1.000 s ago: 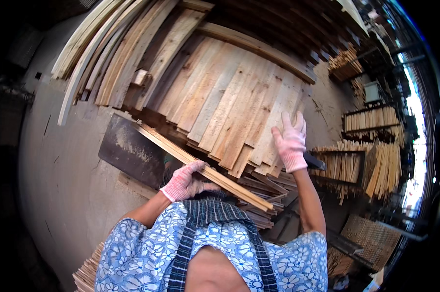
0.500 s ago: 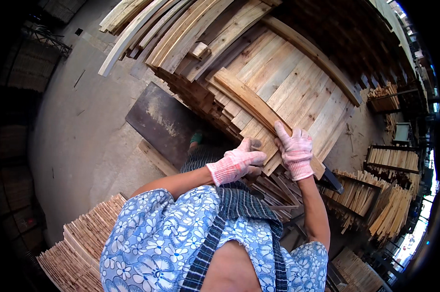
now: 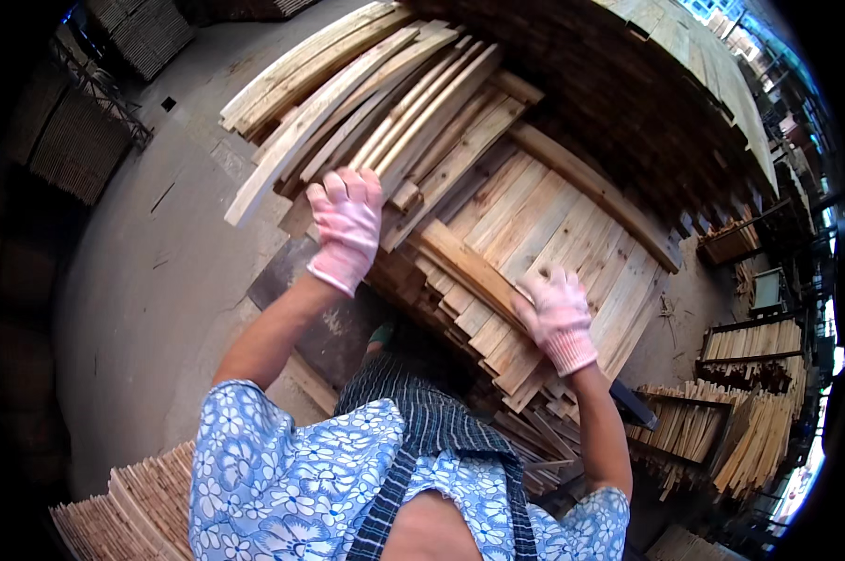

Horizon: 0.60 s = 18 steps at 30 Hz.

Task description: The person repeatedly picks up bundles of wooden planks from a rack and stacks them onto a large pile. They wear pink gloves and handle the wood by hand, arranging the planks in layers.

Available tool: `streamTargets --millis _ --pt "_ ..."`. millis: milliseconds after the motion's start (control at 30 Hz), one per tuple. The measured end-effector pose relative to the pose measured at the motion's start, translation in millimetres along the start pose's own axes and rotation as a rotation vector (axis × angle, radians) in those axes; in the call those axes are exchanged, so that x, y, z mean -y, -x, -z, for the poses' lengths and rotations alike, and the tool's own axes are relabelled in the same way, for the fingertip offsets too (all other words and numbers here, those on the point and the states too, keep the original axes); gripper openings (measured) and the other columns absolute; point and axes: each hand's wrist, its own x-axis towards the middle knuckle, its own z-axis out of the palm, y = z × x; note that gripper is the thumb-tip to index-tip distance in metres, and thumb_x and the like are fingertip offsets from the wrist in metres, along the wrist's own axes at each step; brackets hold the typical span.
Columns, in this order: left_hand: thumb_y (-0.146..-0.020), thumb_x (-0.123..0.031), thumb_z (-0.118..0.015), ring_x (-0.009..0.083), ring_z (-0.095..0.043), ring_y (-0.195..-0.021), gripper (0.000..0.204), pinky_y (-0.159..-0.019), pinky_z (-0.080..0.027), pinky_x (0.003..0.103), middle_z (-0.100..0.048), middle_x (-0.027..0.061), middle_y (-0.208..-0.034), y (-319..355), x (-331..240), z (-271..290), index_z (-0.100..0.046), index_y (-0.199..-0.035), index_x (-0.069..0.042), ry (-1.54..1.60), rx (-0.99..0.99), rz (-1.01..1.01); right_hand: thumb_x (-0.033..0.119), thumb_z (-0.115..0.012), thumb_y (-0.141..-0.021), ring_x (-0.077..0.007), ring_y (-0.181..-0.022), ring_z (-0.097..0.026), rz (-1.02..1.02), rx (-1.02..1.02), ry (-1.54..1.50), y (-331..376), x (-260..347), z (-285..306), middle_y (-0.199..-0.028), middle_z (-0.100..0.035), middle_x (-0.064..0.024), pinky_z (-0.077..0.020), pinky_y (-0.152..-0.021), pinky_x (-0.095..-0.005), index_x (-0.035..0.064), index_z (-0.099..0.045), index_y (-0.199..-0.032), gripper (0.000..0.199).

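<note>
Both my hands wear pink knit gloves. My right hand (image 3: 558, 316) lies over the near end of a thick wooden plank (image 3: 460, 264) that rests on top of a stack of short boards (image 3: 544, 224), fingers curled on it. My left hand (image 3: 347, 224) is lifted off to the upper left with fingers spread, holding nothing. It hovers at the near ends of several long pale slats (image 3: 347, 122) that fan away from me.
A dark metal sheet (image 3: 333, 323) lies on the grey concrete floor (image 3: 160, 280) under my left arm. Bundles of thin slats (image 3: 123, 514) sit at lower left. More stacked boards in racks (image 3: 740, 430) stand at right, and a tall dark timber stack (image 3: 628, 103) behind.
My left hand has let go of the plank and moved up and to the left toward the long slats. My right hand stays on the plank. My head has swung left.
</note>
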Motion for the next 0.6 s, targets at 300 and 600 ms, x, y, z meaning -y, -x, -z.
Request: streamTargets --millis 300,600 --pt "-0.093 -0.018 -0.057 0.0353 -0.057 -0.094 0.050 -0.075 -0.051 0.049 -0.055 0.0234 -0.121 -27 7 19 -0.049 -0.142 -0.024 0.319 0.169 -0.162 0.036 -0.073 -0.089 -0.0323 -0.120 -0.060 -0.436 -0.374 -1.334 -299 110 -28 -0.141 -0.058 -0.0234 -0.0452 -0.103 -0.0370 0.0093 -0.010 -0.164 0.102" --pt "-0.086 -0.031 -0.076 0.0341 -0.063 -0.120 0.062 -0.107 -0.049 0.045 -0.067 0.0210 -0.124 -88 139 66 -0.057 -0.138 -0.002 1.046 -0.055 -0.297 0.029 -0.073 -0.088 -0.0307 -0.108 -0.065 -0.559 -0.335 -1.334 -233 87 6 -0.124 -0.066 -0.0217 -0.0502 -0.096 -0.0368 0.0133 -0.019 -0.163 0.093"
